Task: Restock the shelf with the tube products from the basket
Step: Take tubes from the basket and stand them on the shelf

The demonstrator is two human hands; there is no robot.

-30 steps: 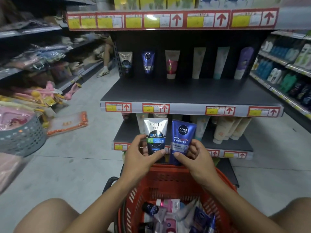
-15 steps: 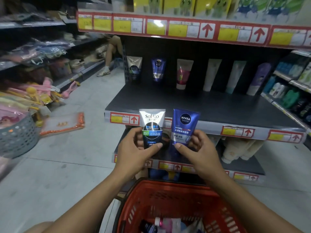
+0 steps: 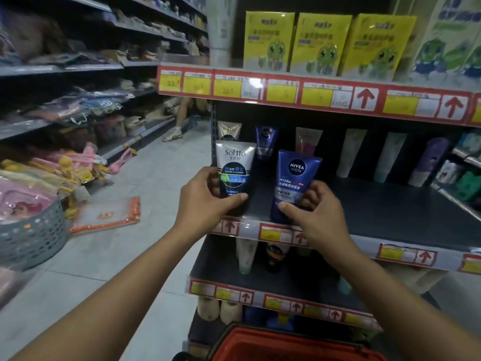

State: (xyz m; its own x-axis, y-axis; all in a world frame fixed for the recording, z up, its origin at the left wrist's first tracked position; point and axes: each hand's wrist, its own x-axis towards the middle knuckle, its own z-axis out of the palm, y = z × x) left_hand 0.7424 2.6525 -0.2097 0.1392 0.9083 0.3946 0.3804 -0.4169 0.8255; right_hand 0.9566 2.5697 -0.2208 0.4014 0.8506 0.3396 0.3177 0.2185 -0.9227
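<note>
Two bare forearms reach into view from the bottom corners. The left hand [image 3: 208, 201] and right hand [image 3: 313, 217] wear no gloves, rings or watch. No sleeve shows on either arm.

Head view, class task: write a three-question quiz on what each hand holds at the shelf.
1. True or false: the left hand holds the blue Nivea tube.
2. Which tube is in the right hand? A) white and black Softto tube B) blue Nivea tube C) purple tube
3. Fill in: at the bottom edge shows the rim of a red ____.

Key: 1 false; 2 B; 3 basket.
</note>
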